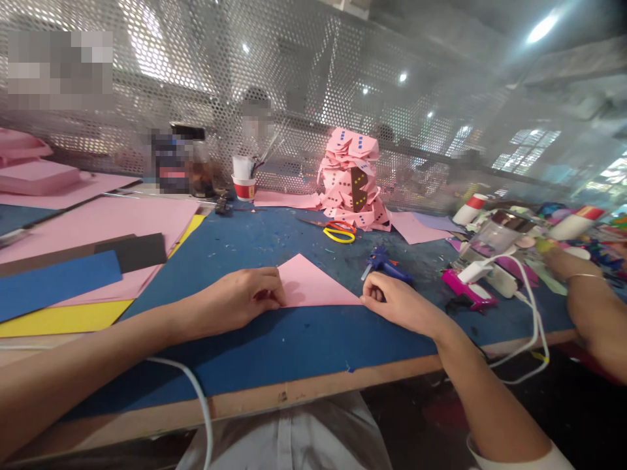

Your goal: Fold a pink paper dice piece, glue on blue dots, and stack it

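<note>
A pink sheet folded into a triangle (313, 285) lies on the blue table top, its long edge towards me and its peak pointing away. My left hand (255, 290) has its fingers curled and pinched on the left end of the sheet, covering that corner. At the right corner, the thumb and forefinger of my right hand (392, 297) pinch the sharp tip. Just behind the right hand lies a dark blue glue gun (385, 264). Scissors with red and yellow handles (340, 232) rest farther back.
A stack of folded pink pieces with dots (350, 176) stands at the back. Pink sheets (122, 222) and a blue strip (59, 284) lie left. A cup (243, 186) holds tools. Right are a magenta device (469, 289), a white cable (536, 313) and another person's arm (592, 307).
</note>
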The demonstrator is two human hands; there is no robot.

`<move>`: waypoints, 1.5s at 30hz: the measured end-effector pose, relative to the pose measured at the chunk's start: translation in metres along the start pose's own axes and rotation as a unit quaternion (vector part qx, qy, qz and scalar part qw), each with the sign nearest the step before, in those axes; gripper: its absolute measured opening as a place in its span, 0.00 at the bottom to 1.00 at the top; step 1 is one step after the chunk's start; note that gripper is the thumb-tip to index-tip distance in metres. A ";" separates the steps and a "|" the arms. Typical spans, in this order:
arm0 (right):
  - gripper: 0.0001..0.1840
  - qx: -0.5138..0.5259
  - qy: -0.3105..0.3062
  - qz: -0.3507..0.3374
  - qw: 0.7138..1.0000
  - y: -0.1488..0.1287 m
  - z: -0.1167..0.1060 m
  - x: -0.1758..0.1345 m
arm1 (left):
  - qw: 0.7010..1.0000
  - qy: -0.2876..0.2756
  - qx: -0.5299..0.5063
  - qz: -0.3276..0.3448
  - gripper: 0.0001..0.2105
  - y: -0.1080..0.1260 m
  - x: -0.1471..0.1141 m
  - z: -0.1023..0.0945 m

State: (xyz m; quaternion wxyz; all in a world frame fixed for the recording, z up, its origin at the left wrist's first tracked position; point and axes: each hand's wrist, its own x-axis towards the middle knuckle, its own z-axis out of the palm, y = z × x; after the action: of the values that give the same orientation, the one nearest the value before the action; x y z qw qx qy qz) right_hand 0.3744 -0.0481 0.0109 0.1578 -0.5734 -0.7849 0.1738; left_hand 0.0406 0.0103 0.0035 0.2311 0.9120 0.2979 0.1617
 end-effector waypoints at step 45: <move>0.05 0.008 0.128 -0.153 0.980 -0.086 0.003 0.021 | 0.999 0.000 0.008 0.036 0.12 -0.002 0.001 0.000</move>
State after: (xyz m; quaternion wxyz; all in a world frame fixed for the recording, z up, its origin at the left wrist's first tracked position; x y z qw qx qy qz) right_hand 0.2942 -0.0524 0.0480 0.2866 -0.4625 -0.8353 0.0791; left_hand 0.0406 0.0130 0.0023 0.2177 0.9241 0.2659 0.1670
